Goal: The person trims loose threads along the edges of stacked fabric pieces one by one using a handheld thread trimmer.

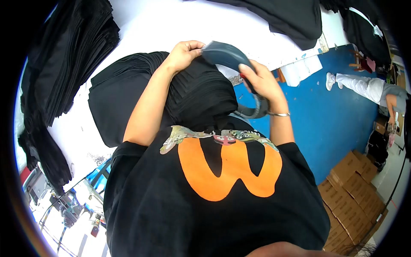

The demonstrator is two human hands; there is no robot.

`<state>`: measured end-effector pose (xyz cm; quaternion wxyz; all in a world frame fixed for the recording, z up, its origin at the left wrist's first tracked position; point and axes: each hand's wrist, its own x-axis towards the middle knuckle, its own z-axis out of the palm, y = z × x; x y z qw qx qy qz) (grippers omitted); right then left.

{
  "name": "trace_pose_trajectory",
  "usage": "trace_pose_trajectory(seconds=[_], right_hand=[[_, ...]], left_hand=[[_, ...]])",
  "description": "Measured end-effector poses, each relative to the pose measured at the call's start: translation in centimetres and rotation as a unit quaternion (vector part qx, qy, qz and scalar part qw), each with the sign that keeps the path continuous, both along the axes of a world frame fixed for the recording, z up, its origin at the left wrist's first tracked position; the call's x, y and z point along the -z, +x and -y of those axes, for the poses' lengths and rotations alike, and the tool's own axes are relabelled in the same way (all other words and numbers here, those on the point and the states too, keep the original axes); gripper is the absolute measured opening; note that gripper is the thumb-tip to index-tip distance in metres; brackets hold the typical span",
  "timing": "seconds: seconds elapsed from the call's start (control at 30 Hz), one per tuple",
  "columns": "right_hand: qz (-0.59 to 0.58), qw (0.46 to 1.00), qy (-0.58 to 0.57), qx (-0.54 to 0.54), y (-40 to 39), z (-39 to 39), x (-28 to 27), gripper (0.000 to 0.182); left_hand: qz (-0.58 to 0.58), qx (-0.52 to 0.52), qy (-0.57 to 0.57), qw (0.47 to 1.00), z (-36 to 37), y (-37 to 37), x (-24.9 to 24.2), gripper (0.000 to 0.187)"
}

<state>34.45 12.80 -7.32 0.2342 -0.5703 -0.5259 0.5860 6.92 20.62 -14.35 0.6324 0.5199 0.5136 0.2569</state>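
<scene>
My left hand (185, 55) pinches one end of a dark grey-blue curved strip (227, 54) above the white table. The strip arches across to my right hand (262, 81), whose fingers are closed around it, and its other end loops down below that hand. Something small and red shows at the fingers of my right hand. Under my left forearm and between my arms lies a thick stack of folded black fabric (199, 90), with more black fabric (117, 96) to its left.
Another tall pile of black cloth (72, 55) lies at the left of the white table (154, 25). More black fabric (295, 21) is at the top. Beyond the blue floor (317, 111) are cardboard boxes (355, 192) and a person (364, 88) at the right.
</scene>
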Motion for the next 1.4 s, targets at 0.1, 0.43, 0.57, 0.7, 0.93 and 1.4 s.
trace_pose_trajectory(seconds=[0.1,0.43,0.57,0.7,0.93,1.4], right_hand=[[-0.078,0.993,0.025,0.083,-3.2,-0.8,0.6,0.049],[0.026,0.999,0.016,0.025,0.3,0.5,-0.5,0.043],[0.029,0.999,0.009,-0.045,2.8,-0.8,-2.9,0.052],[0.136,0.935,0.019,-0.328,-3.9,-3.9,-3.8,0.056],[0.186,0.904,0.119,-0.367,-5.0,-2.1,-6.2,0.059],[0.216,0.95,0.01,-0.226,-6.1,1.7,-5.9,0.061]], left_hand=[[0.014,0.018,0.004,1.0,0.4,-0.1,-0.4,0.021],[-0.137,0.229,0.144,0.953,2.9,-3.5,-5.1,0.02],[-0.132,0.284,0.097,0.945,3.3,-5.9,-7.5,0.032],[-0.348,0.254,0.396,0.811,0.7,-6.5,-2.9,0.03],[-0.558,0.116,0.293,0.768,3.2,-8.8,-3.4,0.046],[-0.502,0.037,0.339,0.795,2.3,-9.4,-0.9,0.048]])
